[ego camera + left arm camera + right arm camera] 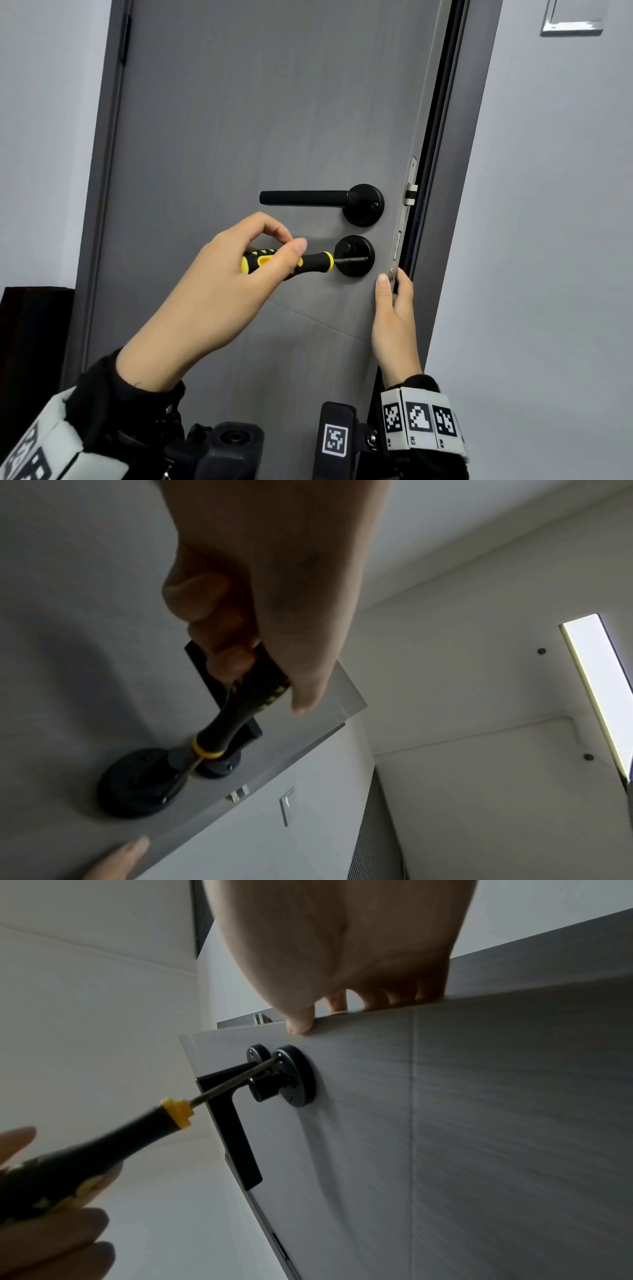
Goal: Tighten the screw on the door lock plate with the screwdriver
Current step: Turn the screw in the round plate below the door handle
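My left hand (pixel 239 270) grips the black-and-yellow screwdriver (pixel 310 262) by its handle. The metal shaft points right, and its tip sits on the right side of the round black lock plate (pixel 354 240) below the lever. In the left wrist view the screwdriver (pixel 219 731) slants down to the lock plate (pixel 126 785), tip at its rim. In the right wrist view the shaft (pixel 232 1081) meets the lock plate (pixel 301 1080) near its upper edge. My right hand (pixel 394 308) holds the door's free edge just below the plate, thumb on the door face and fingers wrapped behind. The screw itself is hidden by the tip.
The grey door (pixel 239 120) stands ajar, with a black lever handle (pixel 308 198) above the lock plate. A metal latch strip (pixel 409 195) runs along the door edge beside the dark frame gap. A wall switch (pixel 572 20) sits at upper right; dark furniture (pixel 30 342) stands left.
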Tool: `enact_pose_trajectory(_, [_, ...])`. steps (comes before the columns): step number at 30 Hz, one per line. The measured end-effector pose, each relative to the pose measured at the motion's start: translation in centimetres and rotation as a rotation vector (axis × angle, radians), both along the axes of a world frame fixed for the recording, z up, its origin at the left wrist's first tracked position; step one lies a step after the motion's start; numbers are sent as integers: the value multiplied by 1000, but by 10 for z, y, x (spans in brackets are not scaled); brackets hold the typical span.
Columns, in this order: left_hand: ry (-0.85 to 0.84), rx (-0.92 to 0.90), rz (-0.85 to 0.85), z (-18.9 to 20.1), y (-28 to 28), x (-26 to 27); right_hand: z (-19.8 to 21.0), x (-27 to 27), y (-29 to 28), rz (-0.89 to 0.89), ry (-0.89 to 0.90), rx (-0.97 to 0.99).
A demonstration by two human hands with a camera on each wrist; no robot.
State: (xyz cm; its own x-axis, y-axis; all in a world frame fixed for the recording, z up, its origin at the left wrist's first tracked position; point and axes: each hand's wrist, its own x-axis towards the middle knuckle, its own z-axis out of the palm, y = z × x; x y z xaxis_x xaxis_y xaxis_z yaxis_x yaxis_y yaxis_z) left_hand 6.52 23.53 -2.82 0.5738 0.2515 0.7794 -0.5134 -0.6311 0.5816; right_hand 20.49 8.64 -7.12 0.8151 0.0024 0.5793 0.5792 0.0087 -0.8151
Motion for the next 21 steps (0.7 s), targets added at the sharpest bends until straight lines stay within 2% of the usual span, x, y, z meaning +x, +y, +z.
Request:
enact_pose_trajectory(3, [-30, -141, -51, 1, -11, -1, 0, 0, 1, -10, -1, 0])
enact_pose_trajectory(6, [-17, -167, -34, 5, -14, -2, -1, -1, 1, -5, -3, 9])
enact_pose_trajectory(11, [35, -115, -24, 4, -5, -3, -1, -2, 2, -6, -1, 12])
enact_pose_trajectory(15, [-4, -63, -5, 2, -4, -5, 0, -3, 3, -7, -8, 14])
enact_pose_trajectory(21, [-12, 116, 51, 4, -3, -5, 0, 0, 2, -16, 1, 15])
